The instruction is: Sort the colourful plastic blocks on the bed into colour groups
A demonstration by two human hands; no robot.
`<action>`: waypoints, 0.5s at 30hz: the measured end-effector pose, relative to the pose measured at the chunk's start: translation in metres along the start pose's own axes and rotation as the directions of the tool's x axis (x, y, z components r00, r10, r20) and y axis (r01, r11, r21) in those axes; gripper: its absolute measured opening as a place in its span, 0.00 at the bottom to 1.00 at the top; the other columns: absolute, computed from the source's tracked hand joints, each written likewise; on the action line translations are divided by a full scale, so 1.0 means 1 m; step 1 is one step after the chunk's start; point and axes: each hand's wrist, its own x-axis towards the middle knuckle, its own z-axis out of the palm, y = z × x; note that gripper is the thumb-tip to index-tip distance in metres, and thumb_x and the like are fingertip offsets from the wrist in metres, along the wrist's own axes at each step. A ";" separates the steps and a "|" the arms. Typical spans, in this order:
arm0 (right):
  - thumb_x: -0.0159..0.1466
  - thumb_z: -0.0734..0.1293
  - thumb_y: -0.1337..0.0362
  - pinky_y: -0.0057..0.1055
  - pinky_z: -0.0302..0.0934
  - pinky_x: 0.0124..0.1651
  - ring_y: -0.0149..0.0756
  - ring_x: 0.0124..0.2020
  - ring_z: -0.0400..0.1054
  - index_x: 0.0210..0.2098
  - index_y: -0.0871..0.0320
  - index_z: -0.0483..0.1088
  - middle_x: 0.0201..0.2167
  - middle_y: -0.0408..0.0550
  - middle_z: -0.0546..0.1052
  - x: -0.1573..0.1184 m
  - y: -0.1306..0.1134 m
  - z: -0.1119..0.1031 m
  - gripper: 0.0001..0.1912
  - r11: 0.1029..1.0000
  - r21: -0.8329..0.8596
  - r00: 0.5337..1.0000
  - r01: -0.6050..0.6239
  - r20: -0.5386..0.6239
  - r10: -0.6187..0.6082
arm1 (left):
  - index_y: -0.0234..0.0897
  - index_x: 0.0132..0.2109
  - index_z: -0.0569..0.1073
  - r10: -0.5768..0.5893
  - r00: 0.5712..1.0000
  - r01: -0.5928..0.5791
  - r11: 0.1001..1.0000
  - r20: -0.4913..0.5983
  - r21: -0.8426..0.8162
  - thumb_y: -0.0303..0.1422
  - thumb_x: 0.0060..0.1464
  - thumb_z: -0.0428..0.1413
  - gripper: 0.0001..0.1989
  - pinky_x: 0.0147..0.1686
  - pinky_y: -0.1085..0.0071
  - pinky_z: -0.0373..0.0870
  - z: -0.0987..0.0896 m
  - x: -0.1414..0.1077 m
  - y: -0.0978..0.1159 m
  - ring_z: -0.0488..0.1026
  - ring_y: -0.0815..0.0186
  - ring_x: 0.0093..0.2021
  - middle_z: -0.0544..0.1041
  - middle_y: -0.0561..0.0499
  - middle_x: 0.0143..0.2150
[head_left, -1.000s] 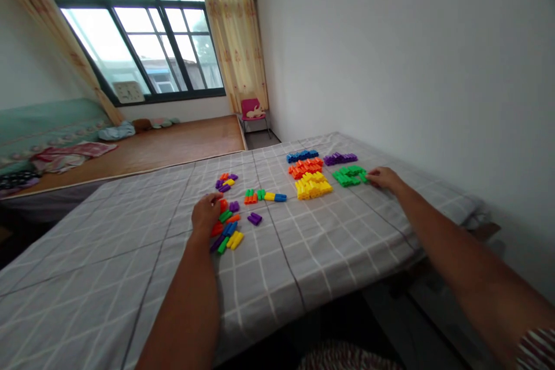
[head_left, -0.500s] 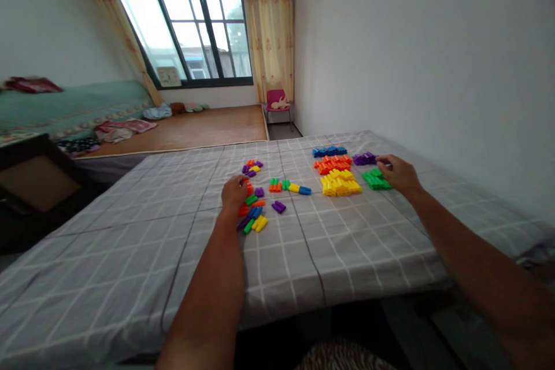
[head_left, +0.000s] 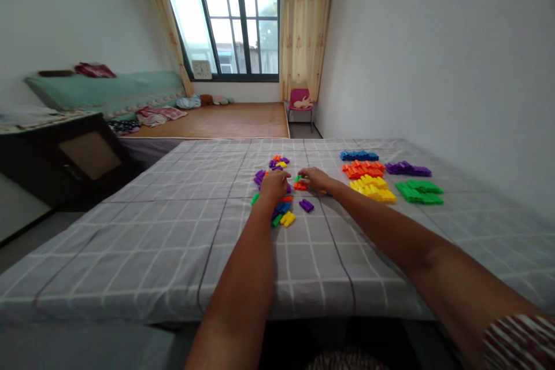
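My left hand [head_left: 274, 186] rests over a loose pile of small plastic pieces in mixed colours, its fingers loosely bent and a little apart. It hides part of the pile. My right hand [head_left: 315, 178] is just to the right, fingers apart and reaching down at an orange piece [head_left: 300, 186] with green ones behind it. A purple piece [head_left: 306, 205] lies alone in front of the hands. Yellow pieces [head_left: 288, 218] lie at the near end of the pile. The pieces look like short paired tubes.
At the right lie groups sorted by colour: blue [head_left: 359, 156], orange [head_left: 363, 169], yellow [head_left: 373, 189], purple [head_left: 408, 169] and green [head_left: 419, 192]. A grey checked cloth [head_left: 173, 243] covers the table. A pink chair [head_left: 300, 98] stands beyond, near the wall.
My right hand has moved left, from beside the green and purple groups to the pieces near my left hand. My left hand has shifted slightly over the pile. The view has turned left.
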 end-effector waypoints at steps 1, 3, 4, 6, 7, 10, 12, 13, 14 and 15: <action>0.61 0.70 0.60 0.34 0.68 0.44 0.36 0.41 0.71 0.48 0.58 0.71 0.43 0.50 0.75 0.006 0.002 0.000 0.16 0.999 0.041 1.000 -0.015 0.009 0.014 | 0.41 0.49 0.76 0.007 1.000 -0.007 1.000 -0.004 -0.003 0.28 0.58 0.49 0.16 0.54 0.66 0.65 0.000 0.000 0.001 0.71 0.61 0.53 0.77 0.47 0.50; 0.56 0.72 0.65 0.31 0.68 0.40 0.34 0.38 0.71 0.46 0.59 0.71 0.39 0.49 0.76 0.013 0.005 -0.002 0.18 0.979 0.199 0.999 -0.046 -0.001 0.047 | 0.40 0.51 0.75 0.013 1.000 -0.014 0.999 -0.026 -0.039 0.31 0.59 0.49 0.16 0.54 0.64 0.65 0.002 0.001 0.001 0.72 0.60 0.52 0.77 0.46 0.50; 0.55 0.73 0.67 0.30 0.68 0.39 0.34 0.37 0.71 0.46 0.60 0.71 0.39 0.49 0.76 0.016 0.006 -0.003 0.19 0.951 0.304 0.999 -0.046 -0.013 0.052 | 0.39 0.52 0.74 0.012 0.999 -0.015 0.997 -0.037 -0.079 0.32 0.60 0.49 0.16 0.53 0.64 0.66 0.003 0.002 0.001 0.72 0.60 0.51 0.78 0.45 0.49; 0.53 0.73 0.69 0.31 0.69 0.39 0.33 0.37 0.72 0.46 0.61 0.70 0.39 0.49 0.76 0.017 0.005 -0.005 0.21 0.866 0.499 0.999 0.002 -0.048 0.026 | 0.36 0.54 0.72 0.002 0.999 -0.009 0.980 -0.037 -0.199 0.36 0.60 0.51 0.18 0.49 0.66 0.68 0.004 0.004 0.001 0.74 0.61 0.47 0.79 0.45 0.46; 0.52 0.73 0.69 0.31 0.69 0.40 0.33 0.37 0.72 0.45 0.61 0.69 0.39 0.49 0.76 0.017 0.003 -0.005 0.22 0.819 0.572 0.998 0.036 -0.067 0.003 | 0.36 0.55 0.72 -0.002 1.000 -0.005 0.964 -0.026 -0.268 0.36 0.59 0.52 0.18 0.47 0.67 0.69 0.004 0.005 0.001 0.75 0.62 0.45 0.79 0.45 0.45; 0.49 0.75 0.67 0.35 0.69 0.44 0.34 0.39 0.72 0.44 0.59 0.68 0.41 0.49 0.76 0.014 -0.007 -0.004 0.23 0.703 0.704 0.991 0.106 -0.132 -0.017 | 0.37 0.48 0.75 -0.001 1.000 0.002 0.898 0.003 -0.440 0.35 0.57 0.53 0.14 0.42 0.71 0.70 0.004 0.009 0.001 0.75 0.65 0.40 0.80 0.49 0.39; 0.49 0.75 0.66 0.36 0.69 0.45 0.35 0.41 0.72 0.45 0.59 0.68 0.43 0.50 0.76 0.011 -0.012 -0.003 0.24 0.661 0.743 0.990 0.107 -0.143 0.000 | 0.36 0.43 0.76 -0.029 0.999 0.014 0.857 -0.021 -0.515 0.34 0.56 0.53 0.11 0.39 0.72 0.70 0.005 0.011 0.001 0.75 0.66 0.38 0.79 0.50 0.37; 0.50 0.75 0.65 0.36 0.69 0.45 0.35 0.41 0.72 0.45 0.59 0.67 0.42 0.50 0.76 0.010 -0.014 -0.001 0.24 0.648 0.756 0.992 0.096 -0.128 0.002 | 0.36 0.41 0.76 -0.057 0.998 0.026 0.839 -0.041 -0.543 0.35 0.56 0.53 0.10 0.38 0.72 0.71 0.005 0.012 0.000 0.75 0.66 0.37 0.79 0.50 0.35; 0.50 0.75 0.64 0.36 0.69 0.44 0.35 0.41 0.73 0.45 0.59 0.67 0.41 0.49 0.77 0.008 -0.014 0.000 0.24 0.640 0.764 0.994 0.082 -0.107 -0.001 | 0.35 0.40 0.75 -0.088 0.994 0.037 0.824 -0.064 -0.565 0.35 0.55 0.53 0.10 0.37 0.72 0.70 0.006 0.013 0.000 0.74 0.67 0.35 0.78 0.51 0.34; 0.52 0.74 0.62 0.35 0.70 0.43 0.35 0.39 0.73 0.45 0.58 0.67 0.39 0.48 0.77 0.007 -0.013 0.002 0.23 0.638 0.768 0.997 0.065 -0.081 -0.004 | 0.35 0.39 0.75 -0.122 0.988 0.047 0.811 -0.089 -0.584 0.35 0.55 0.54 0.10 0.35 0.72 0.70 0.006 0.015 -0.002 0.74 0.67 0.34 0.78 0.51 0.32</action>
